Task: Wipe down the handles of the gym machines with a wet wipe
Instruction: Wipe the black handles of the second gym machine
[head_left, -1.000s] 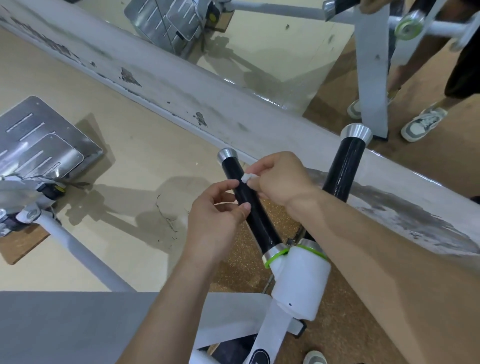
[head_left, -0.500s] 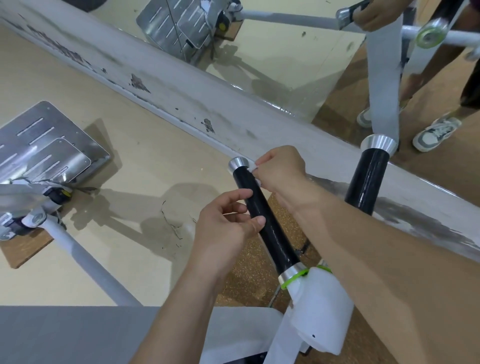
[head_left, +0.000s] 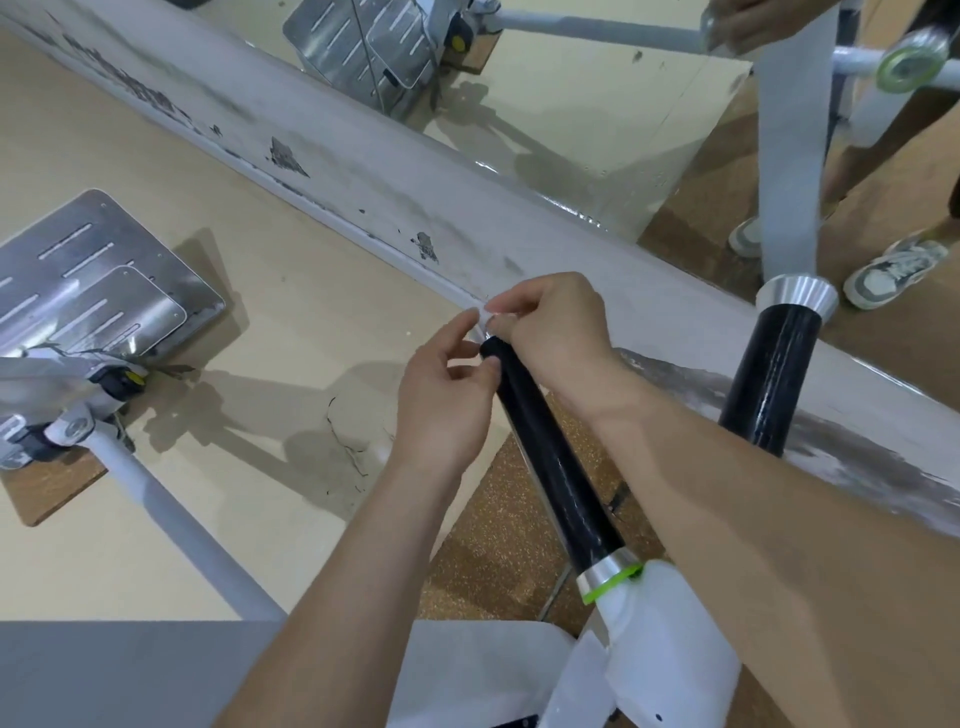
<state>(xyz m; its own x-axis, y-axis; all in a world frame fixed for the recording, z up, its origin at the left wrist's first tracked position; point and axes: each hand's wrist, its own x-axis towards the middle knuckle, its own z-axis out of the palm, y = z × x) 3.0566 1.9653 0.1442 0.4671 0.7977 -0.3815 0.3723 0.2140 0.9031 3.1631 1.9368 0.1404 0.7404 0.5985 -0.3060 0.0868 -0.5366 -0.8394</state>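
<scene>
Mirrored gym wall (head_left: 597, 119) behind. Right hand (head_left: 550, 332) pinches wet wipe (head_left: 485, 316) atop rigid black handle (head_left: 556, 467); left hand (head_left: 441, 400) hold unclear. Wipe likely limp, best pinched bunched.

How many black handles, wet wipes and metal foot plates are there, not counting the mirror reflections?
Black handles: 2
Wet wipe: 1
Metal foot plate: 1
Total: 4
</scene>
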